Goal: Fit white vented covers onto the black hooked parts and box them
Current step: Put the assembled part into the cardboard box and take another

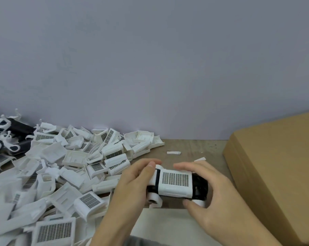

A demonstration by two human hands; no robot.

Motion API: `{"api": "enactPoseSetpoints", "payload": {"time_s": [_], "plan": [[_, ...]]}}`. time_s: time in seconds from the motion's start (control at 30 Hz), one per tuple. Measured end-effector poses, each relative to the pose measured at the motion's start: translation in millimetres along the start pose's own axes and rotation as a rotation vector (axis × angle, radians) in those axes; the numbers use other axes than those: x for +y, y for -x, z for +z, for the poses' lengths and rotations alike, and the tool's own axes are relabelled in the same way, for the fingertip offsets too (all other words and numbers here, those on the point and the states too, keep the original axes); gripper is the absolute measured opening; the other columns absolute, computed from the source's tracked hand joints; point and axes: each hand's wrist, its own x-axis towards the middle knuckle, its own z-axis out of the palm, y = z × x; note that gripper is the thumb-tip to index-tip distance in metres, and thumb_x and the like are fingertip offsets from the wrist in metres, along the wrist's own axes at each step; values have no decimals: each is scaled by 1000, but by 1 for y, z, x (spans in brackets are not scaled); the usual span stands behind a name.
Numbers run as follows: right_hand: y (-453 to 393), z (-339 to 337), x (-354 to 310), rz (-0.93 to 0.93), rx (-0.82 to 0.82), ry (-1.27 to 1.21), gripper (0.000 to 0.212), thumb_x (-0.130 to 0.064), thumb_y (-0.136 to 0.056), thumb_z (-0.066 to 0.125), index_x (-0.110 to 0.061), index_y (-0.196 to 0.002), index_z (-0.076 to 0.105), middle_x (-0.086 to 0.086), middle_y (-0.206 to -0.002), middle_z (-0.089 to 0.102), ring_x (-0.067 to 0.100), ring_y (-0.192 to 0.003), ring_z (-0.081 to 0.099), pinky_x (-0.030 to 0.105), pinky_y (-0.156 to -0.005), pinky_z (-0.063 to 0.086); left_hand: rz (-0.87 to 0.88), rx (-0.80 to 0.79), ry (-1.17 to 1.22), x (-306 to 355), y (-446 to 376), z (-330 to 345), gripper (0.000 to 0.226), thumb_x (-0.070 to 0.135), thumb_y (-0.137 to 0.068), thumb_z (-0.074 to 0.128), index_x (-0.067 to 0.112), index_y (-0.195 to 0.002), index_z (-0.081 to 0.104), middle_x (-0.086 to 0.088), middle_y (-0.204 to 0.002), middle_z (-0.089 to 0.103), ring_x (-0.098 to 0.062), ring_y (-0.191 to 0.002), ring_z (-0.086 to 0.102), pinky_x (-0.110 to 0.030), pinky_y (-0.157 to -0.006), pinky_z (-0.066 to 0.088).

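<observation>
**Cover on black part, both hands on it at counter's near edge**

Wall (150, 59): plain grey-lilac, fills the upper half of view.

Cardboard box (278, 167): brown, on my right, its top face tilted toward me; inside not visible.

Pile of white vented covers (65, 167): loose heap across the left of the counter (194, 148), some grille-up, some showing their hollow backs. One large grille faces up at the near left edge.

Black hooked parts (20, 132): a few at far left behind the pile, against the wall, with white hooks on them.

Left hand (132, 185): grip curled round the left end of the assembly, thumb on top near the white end piece.

Right hand (208, 192): grip curled round the right end, fingers over the far side, thumb on the near lower corner.

Assembly: white vented cover (175, 180) sitting grille-up on a black hooked part (200, 187), held between my two hands just above the counter, between pile and box. Black shows at the right end and as a narrow band at the left. Whether the cover is fully seated, I cannot tell.

Two small white scraps (173, 153) lie on the bare counter beyond my hands.
</observation>
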Motion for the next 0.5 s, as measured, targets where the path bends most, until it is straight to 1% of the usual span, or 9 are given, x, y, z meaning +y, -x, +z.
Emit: {"api": "enactPoseSetpoints", "payload": {"time_s": [0.07,0.1,0.17,0.23,0.3,0.37,0.4,0.43,0.5], "plan": [[1,1,1,-7,-18,84,61,-17,-75,77,-52,-119,54,-31,-126,48,-6,-121,47,2,-92,34,21,37,-25,1,0,-1,29,23,-99,55,32,-84,78,1,-82,76,-11,-68,69,-26,-57,54],[1,1,1,-9,-29,151,62,-23,-79,78,-53,-125,49,-34,-128,40,-8,-123,42,3,-93,34,41,52,-44,2,-1,-1,29,23,-100,55,33,-84,78,2,-83,76,-12,-71,71,-25,-58,55],[1,3,-5,2,-51,359,70,-36,-85,73,-54,-138,32,-36,-128,25,-9,-122,33,12,-93,39,69,82,-63,4,-1,-2,29,26,-100,55,35,-85,78,1,-84,77,-13,-77,72,-29,-66,55],[1,5,-11,-13,-15,508,74,-35,-89,67,-52,-144,21,-32,-127,23,-3,-117,37,20,-89,46,57,107,-55,8,-1,-3,28,27,-99,55,34,-83,78,1,-84,77,-12,-76,71,-32,-71,52],[2,4,-15,-55,36,502,67,-30,-90,63,-49,-144,27,-28,-129,32,5,-111,50,24,-87,50,-6,135,-19,10,-1,-6,25,27,-97,58,30,-83,78,-2,-88,77,-18,-82,71,-40,-79,52],[4,0,-18,-62,38,449,58,-30,-90,62,-46,-140,36,-25,-130,44,8,-106,58,29,-87,52,-63,154,34,13,-2,-13,26,32,-96,58,26,-83,79,-7,-89,77,-29,-88,70,-50,-88,52],[4,-3,-20,-34,30,382,53,-31,-89,63,-45,-136,42,-23,-126,50,9,-102,61,32,-85,54,-83,156,83,16,-1,-17,31,37,-97,56,25,-80,80,-10,-85,76,-30,-83,68,-50,-85,51],[4,-6,-22,18,24,269,45,-31,-89,64,-44,-128,48,-20,-118,57,11,-97,65,36,-82,57,-93,150,143,18,0,-21,38,40,-98,53,25,-77,80,-11,-78,75,-28,-75,65,-46,-79,49],[4,-16,-30,153,55,-67,27,-29,-84,68,-38,-109,62,-9,-96,66,23,-80,73,41,-70,61,-83,129,238,21,0,-26,40,40,-99,48,21,-83,78,-12,-74,74,-22,-71,64,-37,-70,40]]}}
